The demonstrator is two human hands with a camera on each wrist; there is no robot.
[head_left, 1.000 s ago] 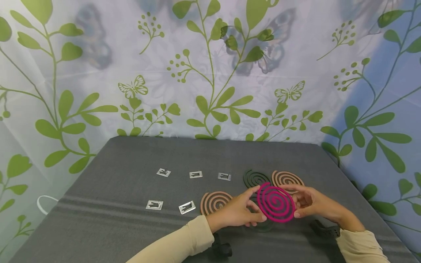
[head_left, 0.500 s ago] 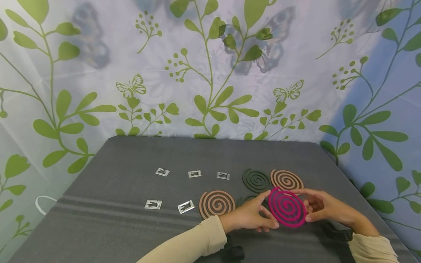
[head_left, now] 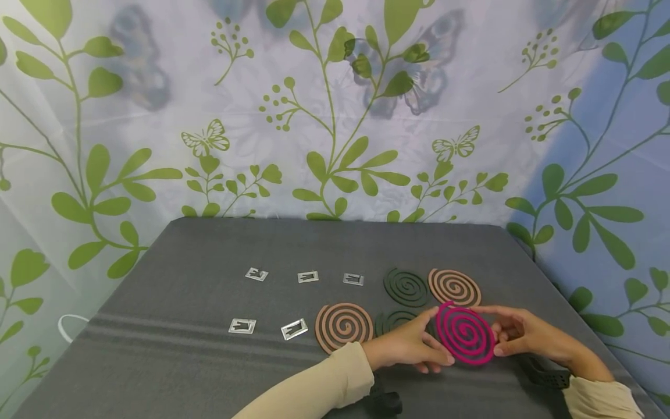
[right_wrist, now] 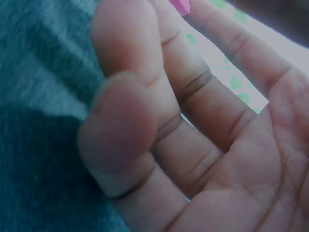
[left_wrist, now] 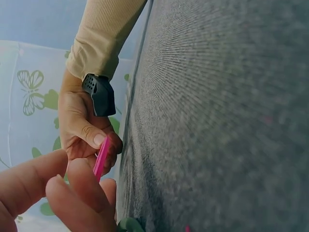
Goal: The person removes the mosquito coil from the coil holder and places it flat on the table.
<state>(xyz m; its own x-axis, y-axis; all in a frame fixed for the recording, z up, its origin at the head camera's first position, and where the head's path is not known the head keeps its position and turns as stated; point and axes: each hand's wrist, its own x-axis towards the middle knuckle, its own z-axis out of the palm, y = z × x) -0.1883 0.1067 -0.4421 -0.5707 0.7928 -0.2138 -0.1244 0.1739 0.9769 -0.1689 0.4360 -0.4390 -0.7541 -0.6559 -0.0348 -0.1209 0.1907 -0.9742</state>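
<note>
Both hands hold a magenta mosquito coil [head_left: 466,333] by its edges, tilted above the grey table. My left hand [head_left: 408,344] pinches the coil's left edge between thumb and fingers. At the opposite edge, my right hand [head_left: 531,337] grips with thumb and fingers. The left wrist view shows the coil edge-on [left_wrist: 100,159] between the two hands; the right wrist view catches only a pink bit [right_wrist: 181,6]. Behind lie a green coil [head_left: 405,287] and a tan coil [head_left: 454,286]. Another green coil [head_left: 395,322] is partly hidden by the left hand, beside a tan coil [head_left: 344,327].
Several small metal coil stands lie to the left in two rows, among them a front-left stand [head_left: 232,325] and a back-left stand [head_left: 251,276]. A leaf-patterned curtain [head_left: 335,116] hangs behind the grey table [head_left: 173,372]. A white cord loop [head_left: 68,326] shows at left.
Both hands have carried the magenta coil to the right and slightly nearer the body. More of the front tan and green coils shows now. The coils and stands on the table stay put.
</note>
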